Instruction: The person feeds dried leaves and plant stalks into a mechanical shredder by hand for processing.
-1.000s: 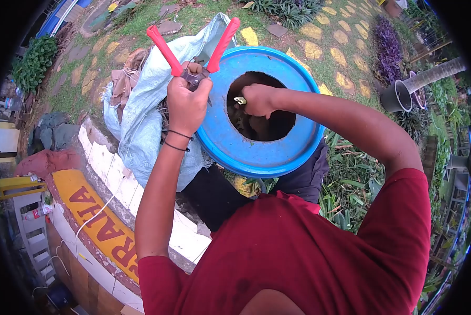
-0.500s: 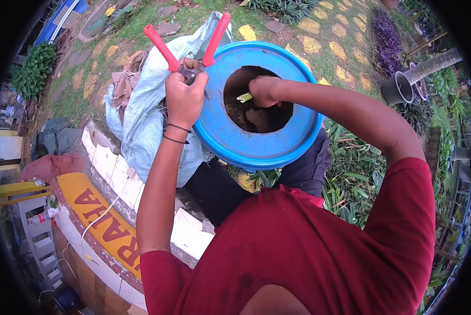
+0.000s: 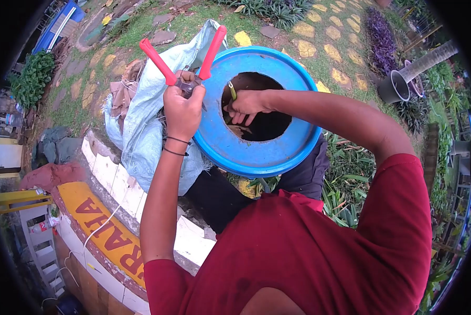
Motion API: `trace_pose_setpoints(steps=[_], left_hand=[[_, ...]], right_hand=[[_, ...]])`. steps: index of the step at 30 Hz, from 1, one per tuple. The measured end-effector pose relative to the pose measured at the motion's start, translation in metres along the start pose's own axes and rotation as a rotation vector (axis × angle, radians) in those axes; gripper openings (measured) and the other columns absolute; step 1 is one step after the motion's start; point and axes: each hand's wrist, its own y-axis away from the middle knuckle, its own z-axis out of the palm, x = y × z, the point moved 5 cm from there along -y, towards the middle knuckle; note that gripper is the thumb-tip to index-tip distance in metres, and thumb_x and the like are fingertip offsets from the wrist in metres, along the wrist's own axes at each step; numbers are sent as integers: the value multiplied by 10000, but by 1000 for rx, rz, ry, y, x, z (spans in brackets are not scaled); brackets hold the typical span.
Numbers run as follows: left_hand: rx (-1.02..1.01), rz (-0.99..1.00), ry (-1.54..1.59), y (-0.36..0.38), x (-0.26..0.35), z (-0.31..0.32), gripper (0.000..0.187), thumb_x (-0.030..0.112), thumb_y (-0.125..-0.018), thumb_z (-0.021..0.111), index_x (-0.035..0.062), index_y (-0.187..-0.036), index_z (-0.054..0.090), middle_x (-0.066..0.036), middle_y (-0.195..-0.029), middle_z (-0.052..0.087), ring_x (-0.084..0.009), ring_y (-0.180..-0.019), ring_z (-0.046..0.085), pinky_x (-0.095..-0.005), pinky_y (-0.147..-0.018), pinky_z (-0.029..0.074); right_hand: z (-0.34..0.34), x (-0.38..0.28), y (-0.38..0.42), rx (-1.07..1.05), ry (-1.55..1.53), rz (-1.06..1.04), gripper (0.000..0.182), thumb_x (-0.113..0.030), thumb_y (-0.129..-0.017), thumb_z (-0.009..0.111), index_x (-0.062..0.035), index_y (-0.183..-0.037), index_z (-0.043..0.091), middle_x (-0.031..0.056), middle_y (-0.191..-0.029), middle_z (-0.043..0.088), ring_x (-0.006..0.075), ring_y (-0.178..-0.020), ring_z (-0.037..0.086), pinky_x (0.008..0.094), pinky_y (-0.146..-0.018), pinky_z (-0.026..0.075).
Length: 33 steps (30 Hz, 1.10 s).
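My left hand (image 3: pixel 184 109) is closed round the metal head of the red-handled shears (image 3: pixel 210 54), whose two handles spread upward. It is at the left edge of the blue drum lid (image 3: pixel 298 123). Through the round hole in the lid reaches my right hand (image 3: pixel 244 106), its fingers curled round a thin green stem (image 3: pixel 232 93) that points up. Brown leafy scraps show below the fingers; the rest of the drum's dark inside is hidden.
A pale blue woven sack (image 3: pixel 141 134) lies against the drum's left side, with brown scraps at its opening. White edging tiles and an orange lettered sign (image 3: pixel 96 220) are at lower left. A grey pot (image 3: pixel 394 87) stands at right.
My right hand has moved a little left and down in the hole, its fingers now more visible. The green piece has turned from nearly level to upright. My left hand still holds the shears.
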Motion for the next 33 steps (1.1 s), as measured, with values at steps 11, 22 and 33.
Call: trace_pose_setpoints(steps=[11,22,33], left_hand=[[-29,14,-86,-6,-2,2,77,22,-856,622,46,-858,549,57,-713,519,-13,-620,434,-224,-557,363],[197,-75,243,-16,8,-59,103,127,-896,647,37,-933,614,20,-703,569,-61,-502,509,-238,-437,418],[184,-424,-139,41,-90,-204,254,196,-877,676,78,-1098,636,-5,-974,609,-124,-865,594,-322,-720,530]], right_hand=[[-21,-26,55,102,943,-17,359,-356,-996,564,-29,-1065,693,140,-969,727,276,-874,697,388,-756,583],[-30,-118,244,438,526,-502,502,-456,-1029,531,-42,-788,678,49,-767,687,135,-716,620,314,-684,502],[-48,-55,336,657,62,-702,538,-489,-1065,396,-20,-937,626,136,-869,690,162,-736,552,310,-743,449]])
